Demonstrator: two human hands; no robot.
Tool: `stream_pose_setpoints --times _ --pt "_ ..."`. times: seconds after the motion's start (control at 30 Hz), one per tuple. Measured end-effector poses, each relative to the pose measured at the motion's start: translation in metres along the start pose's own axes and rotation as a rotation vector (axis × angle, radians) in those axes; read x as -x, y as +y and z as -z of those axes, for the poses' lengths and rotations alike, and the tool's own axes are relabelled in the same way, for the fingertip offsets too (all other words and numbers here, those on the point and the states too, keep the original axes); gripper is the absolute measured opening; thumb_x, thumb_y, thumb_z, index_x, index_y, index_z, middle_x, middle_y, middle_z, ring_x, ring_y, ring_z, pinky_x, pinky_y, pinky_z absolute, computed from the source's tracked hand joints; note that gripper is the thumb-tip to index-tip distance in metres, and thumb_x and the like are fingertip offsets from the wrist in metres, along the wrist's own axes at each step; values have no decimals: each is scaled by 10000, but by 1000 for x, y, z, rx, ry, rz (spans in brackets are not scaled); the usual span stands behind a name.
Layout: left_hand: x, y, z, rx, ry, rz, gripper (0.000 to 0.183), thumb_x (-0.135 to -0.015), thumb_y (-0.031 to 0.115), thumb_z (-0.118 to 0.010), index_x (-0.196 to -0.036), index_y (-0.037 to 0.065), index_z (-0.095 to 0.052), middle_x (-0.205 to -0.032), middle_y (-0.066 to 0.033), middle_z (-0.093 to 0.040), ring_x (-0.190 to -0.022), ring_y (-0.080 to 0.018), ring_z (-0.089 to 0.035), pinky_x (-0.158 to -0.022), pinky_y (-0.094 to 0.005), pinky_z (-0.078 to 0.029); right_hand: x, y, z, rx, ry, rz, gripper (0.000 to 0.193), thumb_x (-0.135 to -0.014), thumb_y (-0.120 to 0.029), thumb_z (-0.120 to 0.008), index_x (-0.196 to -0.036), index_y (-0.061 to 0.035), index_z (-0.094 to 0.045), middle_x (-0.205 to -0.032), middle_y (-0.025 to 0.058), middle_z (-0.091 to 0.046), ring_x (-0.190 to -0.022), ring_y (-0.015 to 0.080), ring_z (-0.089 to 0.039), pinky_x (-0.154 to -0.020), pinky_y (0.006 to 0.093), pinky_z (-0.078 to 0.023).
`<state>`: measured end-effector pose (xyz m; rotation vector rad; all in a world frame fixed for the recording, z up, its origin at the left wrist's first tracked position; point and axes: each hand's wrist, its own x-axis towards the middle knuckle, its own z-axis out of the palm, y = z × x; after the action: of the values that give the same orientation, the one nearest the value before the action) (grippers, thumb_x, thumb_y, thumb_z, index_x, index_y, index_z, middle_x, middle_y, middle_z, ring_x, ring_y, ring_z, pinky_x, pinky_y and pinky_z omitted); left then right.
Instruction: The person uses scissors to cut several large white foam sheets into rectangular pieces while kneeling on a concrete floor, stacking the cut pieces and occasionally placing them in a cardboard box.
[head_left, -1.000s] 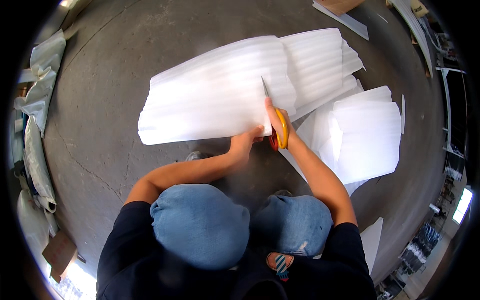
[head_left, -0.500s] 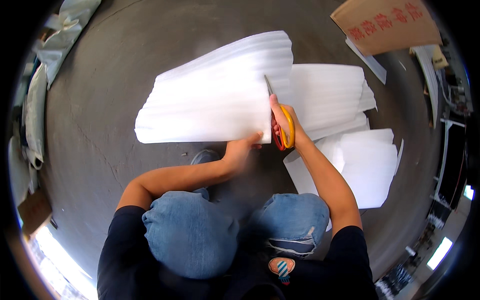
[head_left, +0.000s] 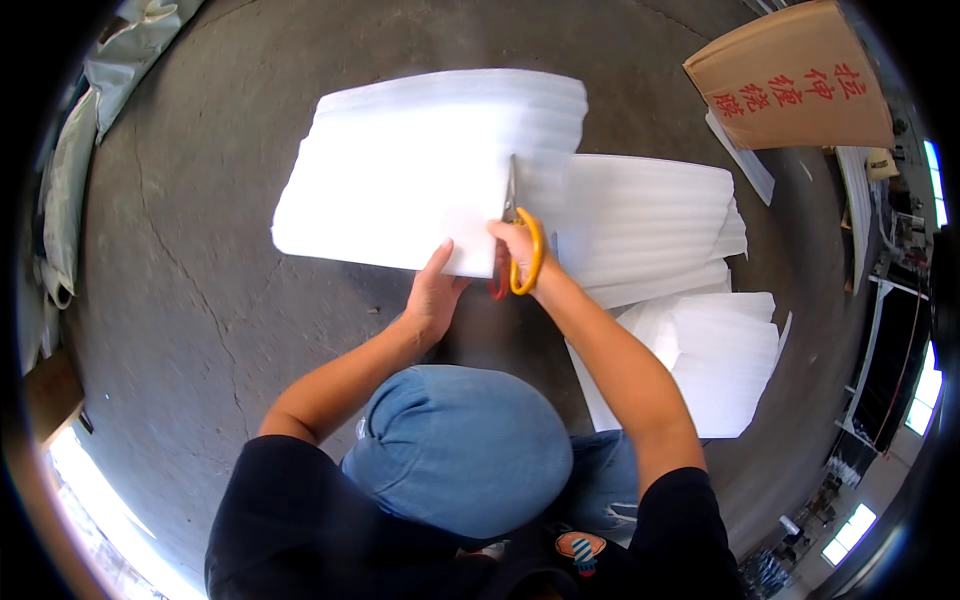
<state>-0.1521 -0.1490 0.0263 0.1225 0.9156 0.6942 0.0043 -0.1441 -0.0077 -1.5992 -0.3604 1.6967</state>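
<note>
A large white foam sheet (head_left: 410, 170) is held up in front of me above the floor. My left hand (head_left: 433, 300) pinches its near edge, thumb on top and fingers underneath. In my right hand (head_left: 517, 248) is a pair of scissors (head_left: 526, 262) with one yellow and one red handle loop. Its blades point away from me and lie along a cut line in the sheet, right of my left hand. How far the blades are parted cannot be made out.
More white foam pieces (head_left: 650, 225) lie on the floor to the right, with another stack (head_left: 715, 365) nearer to me. A brown cardboard piece (head_left: 795, 80) with red writing is at the far right. Grey wrapped bundles (head_left: 75, 190) line the left side.
My left hand has slid left along the near edge. The right hand and scissors have shifted left with the sheet's cut edge. My view has turned slightly and my knees have moved.
</note>
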Motion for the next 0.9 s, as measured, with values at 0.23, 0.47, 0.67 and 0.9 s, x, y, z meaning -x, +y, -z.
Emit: stream_pose_setpoints --times 0.23,0.47,0.67,0.9 --pt "-30 24 10 48 306 -222 332 -818 68 -504 -1130 -18 -429 -1067 -125 -514 -972 -228 -526 -830 -355 -445 21 10 -24 -59 -135 -197 306 -844 -287 -539 -1037 -56 -484 -847 94 -568 -763 182 -564 -628 283 -460" --pt "-26 50 21 -67 218 -239 418 -809 63 -517 -1201 27 -378 -1146 -97 -460 -1024 -222 -485 -824 -380 -447 41 -10 -69 -153 -14 -153 628 -758 -652 -456 -955 -55 -484 -771 82 -536 -717 175 -547 -678 288 -451" --pt "-23 53 15 -81 221 -289 398 -809 78 -538 -1176 36 -391 -1085 -85 -490 -970 -203 -514 -813 -342 -449 40 -22 -86 -162 47 -79 698 -767 -686 -381 -949 -20 -486 -696 69 -493 -589 120 -511 -538 219 -421" --pt "-1 43 18 -100 204 -255 451 -799 83 -560 -1204 52 -364 -1136 -75 -459 -1038 -194 -475 -872 -339 -416 23 -57 -87 -387 26 11 757 -817 -633 -351 -1197 18 -415 -1146 139 -499 -1031 220 -486 -872 306 -385"
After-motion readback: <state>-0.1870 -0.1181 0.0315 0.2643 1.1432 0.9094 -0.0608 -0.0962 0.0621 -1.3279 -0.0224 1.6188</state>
